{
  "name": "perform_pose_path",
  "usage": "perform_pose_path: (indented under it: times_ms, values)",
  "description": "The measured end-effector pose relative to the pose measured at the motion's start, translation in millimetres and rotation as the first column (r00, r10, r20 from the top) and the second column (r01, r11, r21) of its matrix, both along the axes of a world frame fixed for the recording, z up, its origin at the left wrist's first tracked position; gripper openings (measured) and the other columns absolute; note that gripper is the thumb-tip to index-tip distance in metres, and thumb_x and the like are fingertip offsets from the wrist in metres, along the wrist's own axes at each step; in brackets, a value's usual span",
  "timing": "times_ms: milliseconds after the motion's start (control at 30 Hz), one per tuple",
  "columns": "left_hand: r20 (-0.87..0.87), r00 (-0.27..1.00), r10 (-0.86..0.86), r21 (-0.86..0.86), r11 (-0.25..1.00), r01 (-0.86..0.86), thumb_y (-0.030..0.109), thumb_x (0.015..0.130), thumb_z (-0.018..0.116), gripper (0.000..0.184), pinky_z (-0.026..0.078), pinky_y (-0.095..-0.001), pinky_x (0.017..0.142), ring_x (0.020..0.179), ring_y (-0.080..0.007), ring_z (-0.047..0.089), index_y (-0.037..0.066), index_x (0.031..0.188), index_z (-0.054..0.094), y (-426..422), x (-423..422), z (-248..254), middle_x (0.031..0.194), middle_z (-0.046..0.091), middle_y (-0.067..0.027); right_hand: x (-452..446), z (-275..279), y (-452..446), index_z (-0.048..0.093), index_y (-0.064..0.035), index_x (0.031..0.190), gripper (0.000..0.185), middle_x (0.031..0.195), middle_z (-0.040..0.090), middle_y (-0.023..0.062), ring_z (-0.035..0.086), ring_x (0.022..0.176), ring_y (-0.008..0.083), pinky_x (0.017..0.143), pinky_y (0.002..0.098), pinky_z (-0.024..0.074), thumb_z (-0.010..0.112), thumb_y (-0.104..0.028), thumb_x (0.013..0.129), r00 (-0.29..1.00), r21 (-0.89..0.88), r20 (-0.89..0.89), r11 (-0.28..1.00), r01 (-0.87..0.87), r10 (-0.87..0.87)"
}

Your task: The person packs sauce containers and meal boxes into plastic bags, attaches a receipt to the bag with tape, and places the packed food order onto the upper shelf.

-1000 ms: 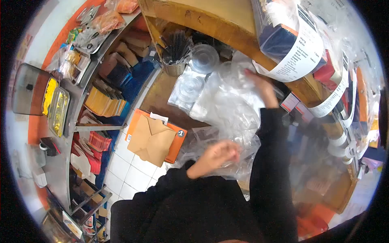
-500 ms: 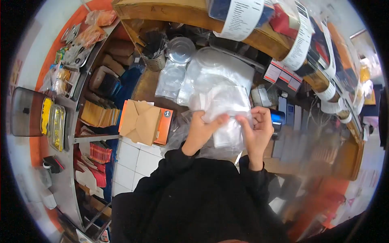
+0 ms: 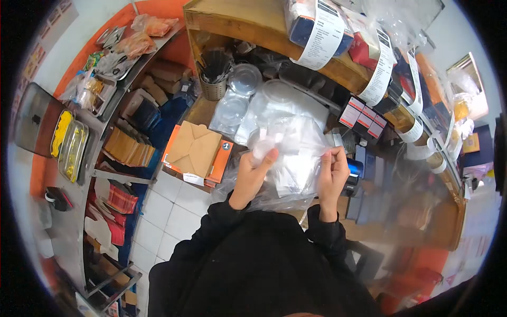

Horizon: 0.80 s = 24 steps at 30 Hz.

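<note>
A thin clear plastic bag (image 3: 296,138) is stretched between my two hands over the counter. My left hand (image 3: 253,174) pinches its left side between thumb and fingers. At the right edge, my right hand (image 3: 332,171) has thumb and fingertips closed on the same bag. Beneath and in front of it lie more clear bags, with a stack of whitish plastic (image 3: 289,182) showing through. Just behind the hands are large flat clear bags (image 3: 311,105). Round clear lids (image 3: 245,79) sit farther back to the left.
To the left, a folded brown box (image 3: 194,150) rests on an orange box (image 3: 219,161). A metal cup of black utensils (image 3: 213,89) stands behind. Receipts (image 3: 319,37) hang from the wooden shelf (image 3: 237,24). A metal rack (image 3: 79,211) of packaging runs along the left.
My hands first came together at the bag, and now they have moved apart, spreading it between them. The view has also shifted.
</note>
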<state>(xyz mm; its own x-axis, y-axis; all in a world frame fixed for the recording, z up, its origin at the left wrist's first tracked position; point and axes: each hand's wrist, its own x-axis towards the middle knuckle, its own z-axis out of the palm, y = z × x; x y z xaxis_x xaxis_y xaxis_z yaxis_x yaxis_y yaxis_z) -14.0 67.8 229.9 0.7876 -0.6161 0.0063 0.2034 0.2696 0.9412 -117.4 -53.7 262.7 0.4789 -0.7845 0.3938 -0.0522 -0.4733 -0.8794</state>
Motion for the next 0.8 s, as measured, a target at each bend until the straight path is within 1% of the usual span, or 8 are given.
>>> perform_pose_path:
  times_ms: [200,267,400,567,633,700,733,800]
  values:
    - [0.227,0.964,0.137,0.177,0.968,-0.180,0.023,0.077,0.067,0.027,0.039,-0.0200,0.054,0.061,-0.0035,0.049,-0.003,0.079,0.061,-2.3,4.7,-12.9,0.067,0.059,-0.0003,6.2,-0.7,-6.0,0.046,-0.0019,0.073,0.019,0.054,0.037,-0.0049,0.029,0.049,0.0023,0.044,0.0192,0.0220,0.052,-0.013,0.087,0.999,-0.074,-0.034,0.997,-0.024,0.022]
    - [-0.003,0.986,0.168,-0.048,0.985,-0.168,0.020,0.078,0.067,0.023,0.040,-0.0196,0.055,0.062,-0.0032,0.050,-0.002,0.079,0.061,-5.2,3.8,5.5,0.068,0.059,0.0002,2.7,-5.6,-15.5,0.045,-0.0018,0.072,0.018,0.054,0.038,-0.0043,0.031,0.050,0.0024,0.045,0.0194,0.0235,0.051,-0.011,0.087,1.000,-0.023,-0.007,1.000,0.017,-0.017]
    - [0.009,0.944,0.330,0.006,0.944,-0.330,0.016,0.080,0.064,0.017,0.040,-0.0190,0.056,0.063,-0.0037,0.051,0.000,0.082,0.062,2.0,8.1,2.9,0.073,0.060,0.0004,-3.7,-8.3,-30.1,0.044,-0.0031,0.073,0.016,0.057,0.037,-0.0060,0.031,0.053,0.0019,0.047,0.0185,0.0252,0.050,-0.009,0.087,0.997,0.002,0.052,0.999,0.051,-0.051]
    - [-0.127,0.814,0.567,-0.185,0.793,-0.581,0.017,0.083,0.059,0.023,0.043,-0.0222,0.063,0.071,-0.0089,0.055,0.000,0.098,0.055,18.4,15.8,11.8,0.088,0.059,-0.0046,-11.0,-35.7,-51.3,0.046,-0.0052,0.070,0.015,0.059,0.050,-0.0021,0.043,0.053,0.0036,0.049,0.0178,0.0322,0.052,-0.001,0.083,0.865,0.236,0.501,0.967,-0.093,-0.039]
    - [-0.140,0.734,0.664,-0.203,0.706,-0.678,0.020,0.084,0.058,0.026,0.045,-0.0237,0.063,0.071,-0.0110,0.057,-0.001,0.099,0.054,21.1,16.9,17.3,0.089,0.059,-0.0065,-16.0,-65.7,-49.1,0.048,-0.0042,0.072,0.010,0.066,0.058,0.0043,0.054,0.063,0.0086,0.057,0.0221,0.0433,0.051,0.003,0.079,0.825,0.284,0.237,0.775,-0.564,0.514]
    - [-0.068,0.709,0.702,-0.257,0.674,-0.693,0.023,0.085,0.056,0.030,0.046,-0.0252,0.063,0.073,-0.0130,0.057,-0.001,0.103,0.051,23.9,19.6,17.1,0.094,0.057,-0.0086,-13.4,-113.1,-45.1,0.057,-0.0015,0.078,0.007,0.071,0.062,0.0101,0.060,0.066,0.0184,0.060,0.0292,0.0466,0.054,0.001,0.073,0.711,0.127,-0.255,0.752,-0.647,0.655]
    - [-0.034,0.718,0.696,-0.197,0.699,-0.687,0.025,0.086,0.055,0.031,0.046,-0.0256,0.064,0.075,-0.0140,0.057,-0.001,0.103,0.050,27.8,20.3,12.8,0.095,0.056,-0.0089,-13.8,-128.9,-46.8,0.057,-0.0015,0.078,0.007,0.071,0.062,0.0101,0.060,0.066,0.0184,0.060,0.0292,0.0466,0.054,0.001,0.073,0.712,0.132,-0.254,0.752,-0.645,0.655]
    - [-0.096,0.740,0.666,-0.176,0.720,-0.671,0.020,0.086,0.054,0.030,0.044,-0.0251,0.070,0.082,-0.0134,0.055,-0.002,0.106,0.048,29.4,17.9,11.1,0.099,0.055,-0.0090,-19.6,-155.3,-46.9,0.060,-0.0003,0.092,0.024,0.083,0.063,0.0155,0.061,0.072,0.0269,0.062,0.0336,0.0474,0.052,0.001,0.070,0.278,0.296,-0.687,0.608,-0.737,0.672]
